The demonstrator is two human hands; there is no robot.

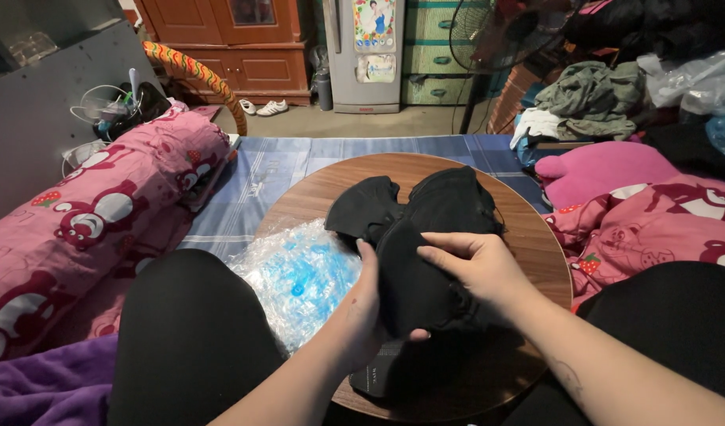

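A stack of black face masks (426, 237) is held over a round wooden table (536, 244). My left hand (362, 312) grips the stack from the left side and beneath. My right hand (477, 264) lies on top of it, fingers pinching the uppermost mask. More black masks (378, 377) lie flat on the table under the hands. A crinkled clear plastic bag with blue print (299, 276) rests at the table's left edge, touching my left knee (189, 331).
A pink bear-print bolster (102, 213) lies to the left and a matching blanket (654, 221) to the right. A blue checked mat (260, 173) covers the floor ahead. Behind stand a wooden cabinet (244, 47), a grey fridge (366, 55), a fan (489, 39) and piled clothes (591, 99).
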